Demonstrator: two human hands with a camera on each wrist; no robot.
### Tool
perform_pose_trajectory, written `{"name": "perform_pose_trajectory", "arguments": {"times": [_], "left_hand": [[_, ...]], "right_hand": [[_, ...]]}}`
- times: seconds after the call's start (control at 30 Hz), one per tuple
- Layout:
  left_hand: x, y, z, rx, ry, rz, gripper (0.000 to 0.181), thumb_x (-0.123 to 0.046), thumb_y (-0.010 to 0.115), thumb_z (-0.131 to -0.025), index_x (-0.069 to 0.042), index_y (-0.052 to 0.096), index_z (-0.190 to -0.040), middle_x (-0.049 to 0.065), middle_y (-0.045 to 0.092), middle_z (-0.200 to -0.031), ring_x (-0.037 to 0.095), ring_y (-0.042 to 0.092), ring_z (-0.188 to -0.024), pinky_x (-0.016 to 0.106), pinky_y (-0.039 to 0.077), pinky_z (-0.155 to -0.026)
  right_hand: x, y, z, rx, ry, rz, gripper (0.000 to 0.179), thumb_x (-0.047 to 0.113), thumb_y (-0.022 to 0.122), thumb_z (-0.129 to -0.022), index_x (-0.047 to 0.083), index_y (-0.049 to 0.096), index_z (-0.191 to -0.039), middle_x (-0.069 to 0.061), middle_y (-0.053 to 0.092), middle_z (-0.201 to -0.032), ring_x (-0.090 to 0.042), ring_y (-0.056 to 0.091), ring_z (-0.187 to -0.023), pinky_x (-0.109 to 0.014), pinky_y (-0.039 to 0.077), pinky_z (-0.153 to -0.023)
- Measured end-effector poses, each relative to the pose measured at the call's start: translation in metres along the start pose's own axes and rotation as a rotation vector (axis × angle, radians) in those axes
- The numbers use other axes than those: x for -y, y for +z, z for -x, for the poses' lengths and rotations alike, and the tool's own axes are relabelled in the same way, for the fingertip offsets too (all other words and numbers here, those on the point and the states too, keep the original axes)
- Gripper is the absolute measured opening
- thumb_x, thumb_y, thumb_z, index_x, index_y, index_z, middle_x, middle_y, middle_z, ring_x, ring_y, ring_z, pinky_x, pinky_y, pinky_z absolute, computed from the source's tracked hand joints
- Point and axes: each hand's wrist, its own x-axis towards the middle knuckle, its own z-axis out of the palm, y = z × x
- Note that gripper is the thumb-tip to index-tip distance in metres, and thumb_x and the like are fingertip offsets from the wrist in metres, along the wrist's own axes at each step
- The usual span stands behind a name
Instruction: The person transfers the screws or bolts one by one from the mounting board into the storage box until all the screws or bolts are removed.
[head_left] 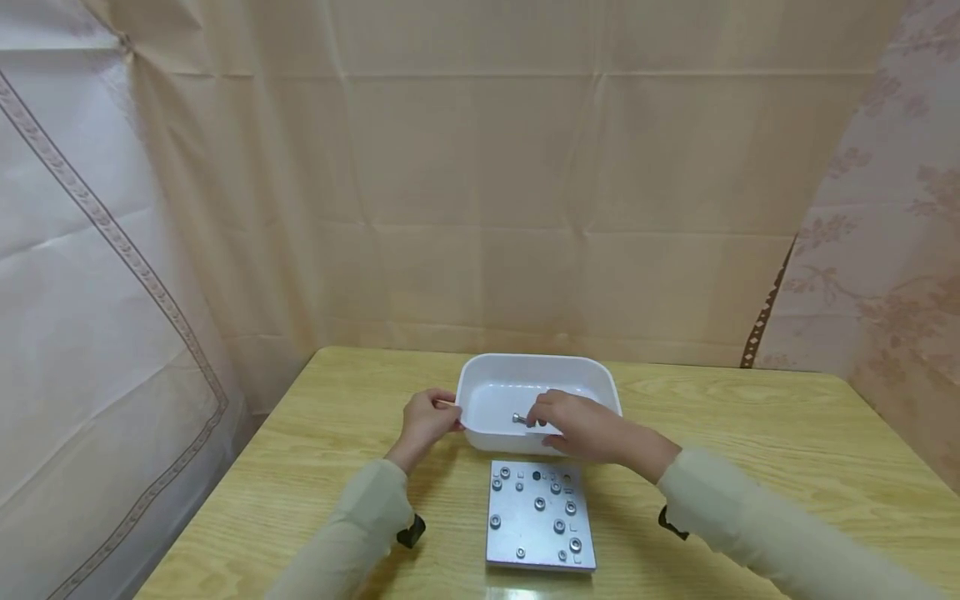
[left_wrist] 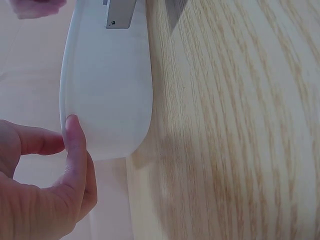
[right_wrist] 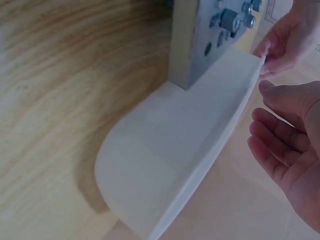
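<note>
My left hand [head_left: 429, 423] pinches the left rim of a white plastic tub [head_left: 540, 443]; in the left wrist view, the thumb [left_wrist: 75, 135] lies along its outer wall. Over the tub's front rim reaches my right hand [head_left: 581, 427], fingers loosely bent. The right wrist view shows its thumb and fingers apart, with nothing visible between them. A small silver socket-head bolt [head_left: 518, 418] appears by the right fingertips, seemingly inside the tub; whether they touch it cannot be told. In front of the tub lies a metal plate [head_left: 517, 533] carrying several socket-head bolts.
The wooden table [head_left: 720, 467] extends on both sides of the tub and plate. Beige cloth [head_left: 480, 208] hangs behind the table's far edge, with patterned cloth at the left and right. A black band [head_left: 411, 531] shows at the left sleeve.
</note>
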Motion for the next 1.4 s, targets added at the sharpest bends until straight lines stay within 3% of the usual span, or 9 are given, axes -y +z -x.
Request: {"name": "perform_pose_trajectory", "arguments": {"times": [0.37, 0.6, 1.03, 1.4], "left_hand": [[0.001, 0.0, 0.001, -0.005, -0.005, -0.008, 0.028, 0.003, 0.062, -0.08, 0.013, 0.061, -0.107, 0.009, 0.06, -0.076, 0.013, 0.065, -0.058, 0.037, 0.065, -0.071], [0.0, 0.0, 0.0, -0.011, -0.001, -0.017, 0.028, 0.002, 0.062, -0.08, 0.012, 0.062, -0.106, 0.01, 0.061, -0.076, 0.01, 0.062, -0.055, 0.037, 0.065, -0.071], [-0.001, 0.0, -0.002, -0.002, -0.042, -0.059, 0.029, -0.001, 0.064, -0.082, 0.009, 0.062, -0.109, 0.015, 0.064, -0.083, 0.011, 0.064, -0.059, 0.037, 0.065, -0.074], [-0.002, 0.001, -0.001, -0.001, -0.028, -0.043, 0.029, 0.0, 0.063, -0.081, 0.01, 0.062, -0.108, 0.014, 0.064, -0.08, 0.012, 0.065, -0.059, 0.038, 0.065, -0.073]], "right_hand": [[0.008, 0.012, 0.014, -0.03, -0.066, 0.028, 0.025, 0.01, 0.073, -0.082, 0.011, 0.068, -0.106, -0.001, 0.068, -0.103, -0.012, 0.063, -0.098, -0.029, 0.06, -0.089], [0.012, 0.018, 0.016, -0.026, -0.104, 0.028, 0.019, 0.012, 0.072, -0.083, 0.012, 0.069, -0.101, 0.002, 0.068, -0.095, -0.007, 0.061, -0.089, -0.021, 0.058, -0.08], [0.016, 0.025, 0.013, 0.046, -0.107, 0.05, 0.018, 0.012, 0.073, -0.082, 0.013, 0.069, -0.099, 0.003, 0.068, -0.094, -0.004, 0.061, -0.086, -0.018, 0.058, -0.078], [0.018, 0.03, 0.012, 0.055, -0.102, 0.071, 0.015, 0.013, 0.072, -0.082, 0.016, 0.07, -0.096, 0.005, 0.068, -0.091, -0.003, 0.061, -0.085, -0.016, 0.058, -0.078]]}}
